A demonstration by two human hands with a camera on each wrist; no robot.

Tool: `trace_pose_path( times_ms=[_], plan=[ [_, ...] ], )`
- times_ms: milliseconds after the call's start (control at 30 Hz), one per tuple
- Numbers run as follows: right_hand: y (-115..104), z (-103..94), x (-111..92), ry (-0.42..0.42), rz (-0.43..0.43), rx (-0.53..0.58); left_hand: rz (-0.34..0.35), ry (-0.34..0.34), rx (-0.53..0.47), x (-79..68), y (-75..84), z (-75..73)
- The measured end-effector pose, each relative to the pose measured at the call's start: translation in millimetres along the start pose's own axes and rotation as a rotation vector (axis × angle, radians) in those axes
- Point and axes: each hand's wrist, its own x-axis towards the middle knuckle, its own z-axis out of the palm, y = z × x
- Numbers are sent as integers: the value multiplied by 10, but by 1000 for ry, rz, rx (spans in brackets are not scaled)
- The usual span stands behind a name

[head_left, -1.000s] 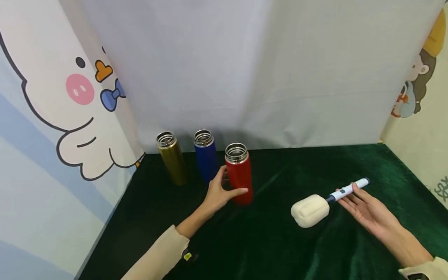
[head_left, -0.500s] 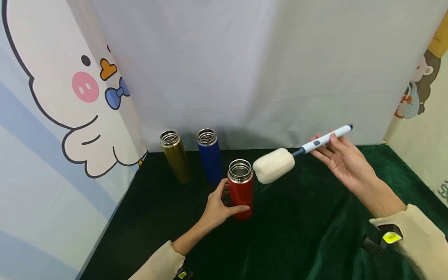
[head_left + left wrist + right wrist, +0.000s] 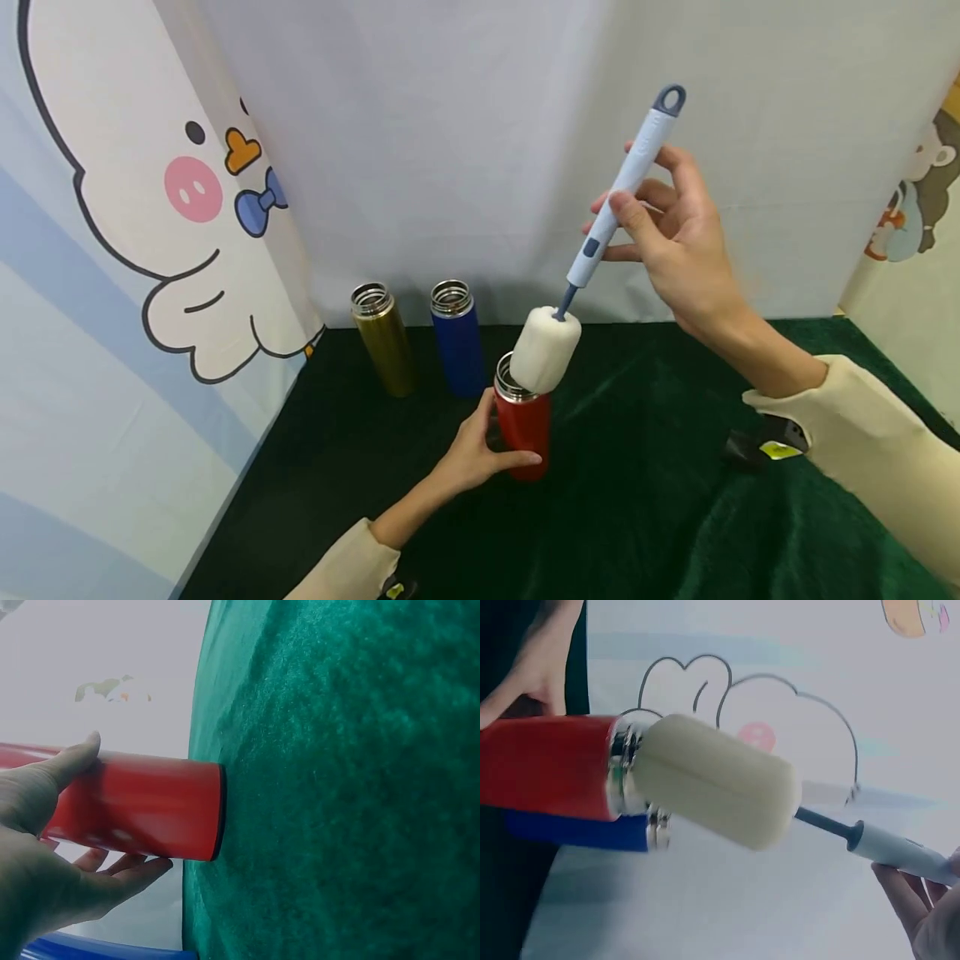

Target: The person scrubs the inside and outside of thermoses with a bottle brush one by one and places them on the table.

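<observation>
In the head view my left hand (image 3: 472, 450) grips a red bottle (image 3: 525, 433) with no lid, standing upright on the green cloth. Thumb and fingers wrap its sides in the left wrist view, where the bottle's base (image 3: 202, 810) meets the cloth. A sponge bottle brush is pinched by its pale blue handle (image 3: 626, 187) in my right hand (image 3: 686, 242), thumb against fingers. Its cream sponge head (image 3: 546, 350) points down at the red bottle's steel mouth. Seen from the right wrist, the sponge (image 3: 712, 780) overlaps the mouth; whether its tip is inside, I cannot tell.
Upright behind the red bottle stand a blue bottle (image 3: 459, 350) and a gold bottle (image 3: 386, 350), both without lids. A pale curtain (image 3: 420, 150) hangs along the back edge of the green cloth (image 3: 637, 500). A printed cartoon panel (image 3: 127, 250) borders the left side.
My right hand has lifted the bottle brush and carried it left, tipping it from nearly flat to steep, sponge down at the red bottle. My left hand has drawn that bottle nearer.
</observation>
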Motion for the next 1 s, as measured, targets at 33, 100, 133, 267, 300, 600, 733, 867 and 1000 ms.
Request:
trace_pose_path(
  times_ms=[33, 100, 133, 267, 300, 600, 733, 867, 1000],
  plan=[
    [-15, 65, 8, -11, -24, -38, -3, -3, -1, -3, 3, -1],
    [-36, 171, 17, -25, -64, -95, -11, -6, -9, -8, 5, -1],
    [-43, 210, 20, -29, -79, -106, -10, -7, -12, -10, 5, 1],
    [-43, 294, 32, -28, -121, -124, 7, -22, -18, -6, -26, 5],
    [-35, 302, 34, -32, -123, -140, 12, -24, -19, -4, -34, 4],
    [61, 448, -31, -232, -249, -397, -1, -16, 0, -11, -44, -10],
    [86, 567, -46, -298, -300, -474, 47, -4, 18, -14, -64, -9],
    [201, 625, -75, -317, -281, -527, 94, 0, 30, -7, -85, -6],
    [386, 589, -185, -294, -216, -530, 91, -14, 59, -3, -97, 1]
  ],
)
